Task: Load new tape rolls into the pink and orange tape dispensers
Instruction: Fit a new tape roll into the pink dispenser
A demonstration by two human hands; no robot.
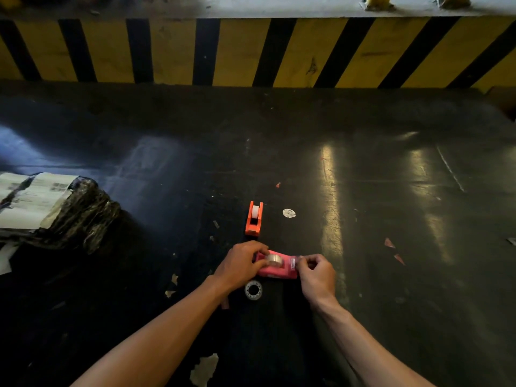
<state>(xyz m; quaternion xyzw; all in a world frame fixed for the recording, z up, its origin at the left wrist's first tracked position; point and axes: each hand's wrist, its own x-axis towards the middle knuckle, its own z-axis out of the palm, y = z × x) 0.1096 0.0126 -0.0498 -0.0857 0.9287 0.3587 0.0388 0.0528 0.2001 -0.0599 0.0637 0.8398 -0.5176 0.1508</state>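
A dark, scuffed tabletop (pixel 363 177) carries the orange dispenser (pixel 253 219), the pink dispenser (pixel 275 270) nearer, a loose tape roll (pixel 253 289) just beside it — and a black-wrapped parcel (pixel 55 210) at far left.

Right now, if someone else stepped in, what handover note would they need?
Left hand: steadying the clear tape roll in the pink dispenser.
Right hand: fingers pinching the tape's free end at the cutter side.
Orange dispenser: stands just beyond, a white roll already in it.
A ring-shaped roll or core lies in front of the pink one.
Left: finish threading pink.
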